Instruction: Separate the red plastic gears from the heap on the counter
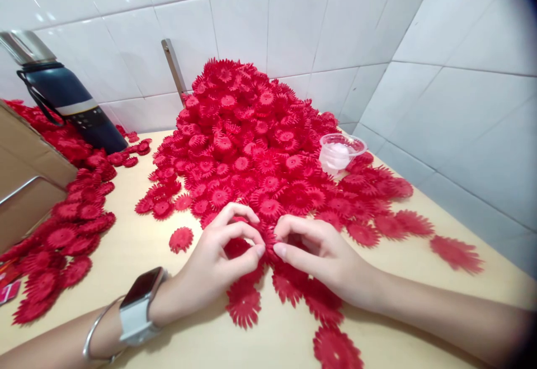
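Between my two hands is a red fringed flower disc (268, 239), pinched at its edges by fingers and thumbs. My left hand (229, 246), with a watch (142, 296) and a bangle on the wrist, grips its left side. On its right side, my right hand (321, 251) is closed with thumb against forefinger. Part of the disc is hidden behind the fingertips. A big heap of the same red discs (247, 140) rises just beyond the hands. Several loose discs (244, 303) lie beneath and in front of them.
A clear plastic cup (340, 154) stands at the heap's right edge. To the left are a dark blue bottle (79, 100), a cardboard box (33, 179) and more red discs (62, 237). White tiled walls (251, 22) border the pale table (138, 246) behind and right.
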`<state>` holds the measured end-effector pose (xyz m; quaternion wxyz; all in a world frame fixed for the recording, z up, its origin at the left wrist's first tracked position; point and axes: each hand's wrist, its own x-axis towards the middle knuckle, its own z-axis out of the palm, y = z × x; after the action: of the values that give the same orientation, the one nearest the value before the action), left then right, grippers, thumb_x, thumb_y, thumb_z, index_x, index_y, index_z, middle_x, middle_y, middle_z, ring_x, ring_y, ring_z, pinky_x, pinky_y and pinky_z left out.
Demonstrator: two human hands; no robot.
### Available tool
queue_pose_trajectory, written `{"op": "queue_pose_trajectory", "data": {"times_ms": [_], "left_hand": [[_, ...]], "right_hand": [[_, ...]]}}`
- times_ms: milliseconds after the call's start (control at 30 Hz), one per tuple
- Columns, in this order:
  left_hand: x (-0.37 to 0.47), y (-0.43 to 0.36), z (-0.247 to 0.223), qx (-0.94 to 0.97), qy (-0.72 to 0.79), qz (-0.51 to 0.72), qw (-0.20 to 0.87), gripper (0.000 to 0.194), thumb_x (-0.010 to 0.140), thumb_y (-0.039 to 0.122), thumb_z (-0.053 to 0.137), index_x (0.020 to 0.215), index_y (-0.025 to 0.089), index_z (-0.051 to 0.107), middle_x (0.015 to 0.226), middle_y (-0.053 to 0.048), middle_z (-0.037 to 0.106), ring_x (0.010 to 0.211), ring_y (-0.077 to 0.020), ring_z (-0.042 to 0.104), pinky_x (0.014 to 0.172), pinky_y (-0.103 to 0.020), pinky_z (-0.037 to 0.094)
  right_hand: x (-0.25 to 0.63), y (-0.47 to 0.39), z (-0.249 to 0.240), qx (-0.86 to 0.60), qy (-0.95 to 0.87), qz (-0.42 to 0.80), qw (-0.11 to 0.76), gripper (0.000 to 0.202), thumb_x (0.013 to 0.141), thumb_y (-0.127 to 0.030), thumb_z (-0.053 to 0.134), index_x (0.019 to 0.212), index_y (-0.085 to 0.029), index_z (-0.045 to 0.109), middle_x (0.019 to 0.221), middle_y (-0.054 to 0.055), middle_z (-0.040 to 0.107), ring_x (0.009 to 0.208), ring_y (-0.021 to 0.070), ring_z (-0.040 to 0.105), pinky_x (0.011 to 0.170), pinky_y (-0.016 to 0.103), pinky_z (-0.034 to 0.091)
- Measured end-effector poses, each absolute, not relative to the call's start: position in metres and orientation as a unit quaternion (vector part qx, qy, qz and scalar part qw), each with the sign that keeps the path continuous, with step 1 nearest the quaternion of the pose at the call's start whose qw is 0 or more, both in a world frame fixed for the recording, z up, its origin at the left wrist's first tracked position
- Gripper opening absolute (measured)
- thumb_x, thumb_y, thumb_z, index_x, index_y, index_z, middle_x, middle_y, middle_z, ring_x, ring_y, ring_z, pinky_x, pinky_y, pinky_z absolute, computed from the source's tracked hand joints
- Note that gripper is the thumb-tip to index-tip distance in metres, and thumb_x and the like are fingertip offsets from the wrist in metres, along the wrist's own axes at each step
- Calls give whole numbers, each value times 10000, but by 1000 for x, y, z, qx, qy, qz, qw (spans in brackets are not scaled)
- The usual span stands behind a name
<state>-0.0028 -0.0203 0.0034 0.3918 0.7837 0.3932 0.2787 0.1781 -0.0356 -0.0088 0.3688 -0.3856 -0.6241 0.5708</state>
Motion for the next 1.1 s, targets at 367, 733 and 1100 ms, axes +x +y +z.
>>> {"op": "queue_pose_trajectory", "data": {"times_ms": [367,733,1100], "left_hand": [[-3,-25,1,798,424,308,296,124,824,125,494,728,189,539,962,0,431,955,-119,464,868,-214,337],[-3,-24,-1,812,381,286,337,87,821,156,514,757,196,556,1013,-9,438,959,-124,480,870,-210,358],[-6,-18,-2,760,453,348,310,131,850,167,472,739,205,530,949,6,428,920,-121,458,795,-220,361]], "right_hand": [[179,-36,-9,-415,-637,525,383,157,814,-194,483,660,-174,461,587,-44,433,526,82,385,482,208,304],[175,-37,-8,-418,-658,521,348,127,801,-204,504,681,-165,490,617,-33,469,561,92,416,510,213,328],[180,-34,-15,-454,-581,527,423,170,783,-249,520,643,-180,452,563,-47,445,522,90,392,482,217,307]]}}
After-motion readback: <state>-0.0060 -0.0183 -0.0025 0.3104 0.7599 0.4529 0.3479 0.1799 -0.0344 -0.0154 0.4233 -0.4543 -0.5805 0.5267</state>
